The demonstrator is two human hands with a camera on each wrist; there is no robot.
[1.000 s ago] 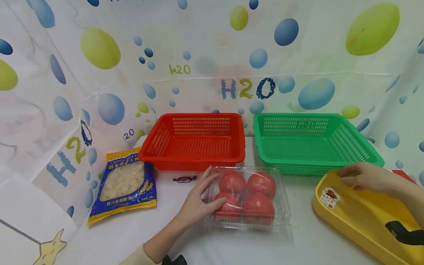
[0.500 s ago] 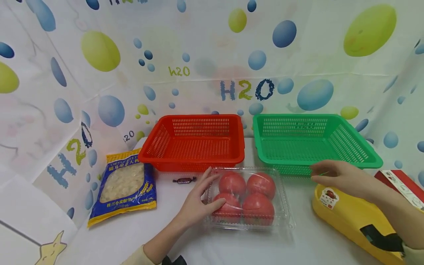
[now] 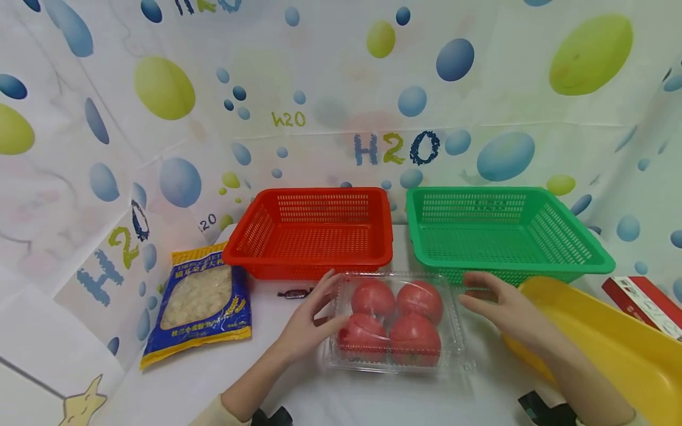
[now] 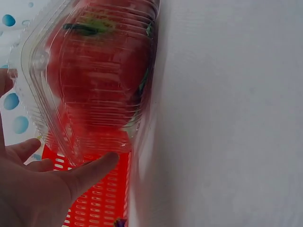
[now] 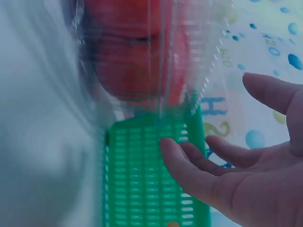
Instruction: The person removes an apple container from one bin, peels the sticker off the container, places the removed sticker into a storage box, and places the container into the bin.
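Observation:
A clear plastic clamshell box (image 3: 396, 376) of red tomatoes (image 3: 415, 338) sits in the middle of the white table. At its left side is my left hand (image 3: 309, 325), fingers apart. In the left wrist view the thumb (image 4: 102, 169) reaches toward the box's lower edge, and the other fingers spread along the far side. My right hand (image 3: 503, 305) hovers just off the box's right edge with thumb and fingers parted. Nothing lies between them in the right wrist view, where the green basket (image 5: 147, 170) shows beyond. Part of a yellow tray (image 3: 613, 355) is hidden behind the right forearm.
Behind the box stand a red basket (image 3: 319, 266) and, to its right, the green one. A blue-and-yellow pasta bag (image 3: 199, 296) lies at left. One small wrapped candy (image 3: 293, 293) is near the red basket. At far right is a red-and-white box (image 3: 644, 305).
My right hand has left the yellow tray and moved left to the tomato box's right side. The left hand's thumb has drawn back slightly toward the box's left edge.

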